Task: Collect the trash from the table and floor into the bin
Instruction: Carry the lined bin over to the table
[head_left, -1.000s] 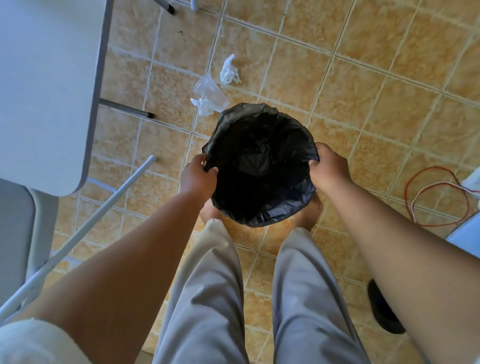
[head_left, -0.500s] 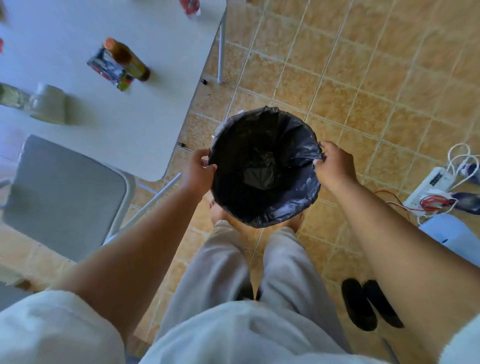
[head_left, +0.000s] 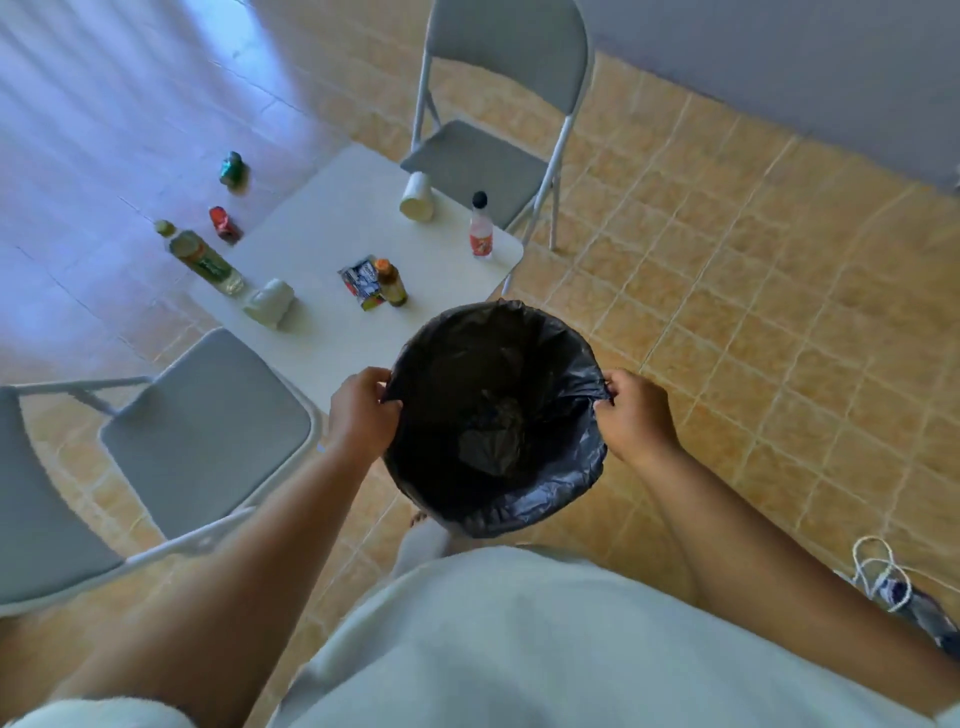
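Bin (head_left: 566, 499), one: round, lined with a black bag. The mouth faces up at the camera and the long axis runs down away from the fingers toward the floor. It sits between the two hands, in front of the person's body. Its base is hidden, so contact with the floor cannot be told.

Left hand (head_left: 361, 410): fingers curled, pinching the bag's edge at the left rim.
Right hand (head_left: 636, 421): fingers curled, pinching the bag's edge at the right rim.

Table (head_left: 332, 228), one: small, white, just beyond the left fingers, with its far-left side washed out by glare.
- Bottles, three: a green-labelled bottle (head_left: 200, 254) lying down, a small brown bottle (head_left: 390, 283) and a black-capped bottle (head_left: 480, 228), both upright.
- Cans, two, possibly crushed: a green can (head_left: 232, 169) and a red can (head_left: 223, 224).
- Cups, two, white, both on their sides: a near cup (head_left: 270, 304) and a far cup (head_left: 415, 197).
- Packet (head_left: 361, 283), one, touching the small brown bottle.

Chairs, two, grey, folding: a near chair (head_left: 208, 415) left of the left fingers and a far chair (head_left: 498, 156) across the table.

Floor (head_left: 753, 312): tan tiles, stretching right of the right fingers.
Wall (head_left: 779, 52): grey, beyond the floor.
Cord (head_left: 883, 571), one, white, on the floor below the right fingers.
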